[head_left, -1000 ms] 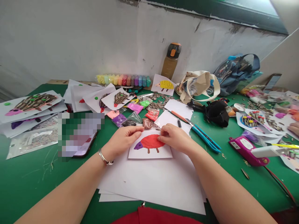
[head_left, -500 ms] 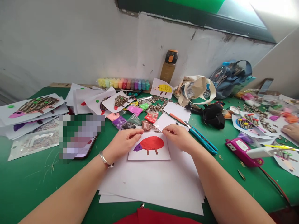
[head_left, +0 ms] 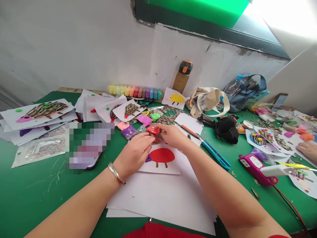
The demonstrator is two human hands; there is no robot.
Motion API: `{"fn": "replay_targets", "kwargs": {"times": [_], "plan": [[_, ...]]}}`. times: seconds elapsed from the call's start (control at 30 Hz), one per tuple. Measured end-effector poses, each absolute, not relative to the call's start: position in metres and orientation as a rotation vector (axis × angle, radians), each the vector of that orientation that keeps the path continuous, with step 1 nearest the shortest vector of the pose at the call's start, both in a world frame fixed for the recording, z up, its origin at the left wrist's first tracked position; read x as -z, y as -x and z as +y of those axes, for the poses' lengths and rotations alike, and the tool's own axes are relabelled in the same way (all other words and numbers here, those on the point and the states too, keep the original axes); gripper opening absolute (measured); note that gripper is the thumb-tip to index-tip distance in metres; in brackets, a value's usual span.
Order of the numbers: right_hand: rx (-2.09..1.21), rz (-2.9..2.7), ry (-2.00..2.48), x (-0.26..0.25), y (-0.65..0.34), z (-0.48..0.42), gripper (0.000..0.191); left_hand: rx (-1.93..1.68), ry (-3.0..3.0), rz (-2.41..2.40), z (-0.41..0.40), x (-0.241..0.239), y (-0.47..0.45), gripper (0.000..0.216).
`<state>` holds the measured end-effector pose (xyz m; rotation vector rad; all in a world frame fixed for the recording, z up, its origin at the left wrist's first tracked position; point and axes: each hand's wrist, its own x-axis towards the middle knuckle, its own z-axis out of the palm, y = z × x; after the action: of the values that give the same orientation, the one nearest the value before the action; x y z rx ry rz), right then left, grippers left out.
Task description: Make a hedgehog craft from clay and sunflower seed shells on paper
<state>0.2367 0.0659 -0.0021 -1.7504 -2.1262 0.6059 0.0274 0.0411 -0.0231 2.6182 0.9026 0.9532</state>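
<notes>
From where I sit, the green bench (head_left: 47, 195) fills most of my head view, running back to the wall. On it, nearest me, lie loosely stacked white sheets (head_left: 158, 200). A cream tote bag (head_left: 214, 98) slumps towards the back, left of which a row of coloured clay packets (head_left: 135, 92) and a drink bottle (head_left: 180, 82) sit by the wall. My right hand (head_left: 173, 136) pinches at a small packet; my left hand (head_left: 135, 153) has its fingers together right at it, though I cannot tell whether they grip. A hedgehog card (head_left: 161, 166), red-bodied and purple-headed, lies on the sheets just below both hands, partly covered by the left. The red clay packet (head_left: 153, 130) is between my fingertips, beyond the card. Striped sunflower seeds (head_left: 170, 114) lie scattered behind.
</notes>
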Motion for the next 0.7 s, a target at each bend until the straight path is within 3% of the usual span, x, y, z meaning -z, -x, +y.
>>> {"fn": "replay_targets", "kwargs": {"times": [0.1, 0.33, 0.57, 0.7], "plan": [[-0.622, -2.088, 1.614, 0.000, -0.237, 0.060, 0.054, -0.883, -2.688, 0.892, 0.044, 0.026, -0.027, 0.032], [-0.521, -2.062, 1.779, 0.001, -0.270, 0.029, 0.026, -0.594, -2.787, 1.093, 0.051, 0.034, -0.029, 0.034], [-0.576, -2.166, 1.763, 0.019, -0.267, 0.014, 0.029, -0.672, -2.829, 1.202, 0.057, 0.033, -0.032, 0.035], [-0.473, -2.208, 1.783, 0.026, -0.263, 0.018, 0.027, -0.851, -2.853, 0.959, 0.048, 0.027, -0.030, 0.034]]}}
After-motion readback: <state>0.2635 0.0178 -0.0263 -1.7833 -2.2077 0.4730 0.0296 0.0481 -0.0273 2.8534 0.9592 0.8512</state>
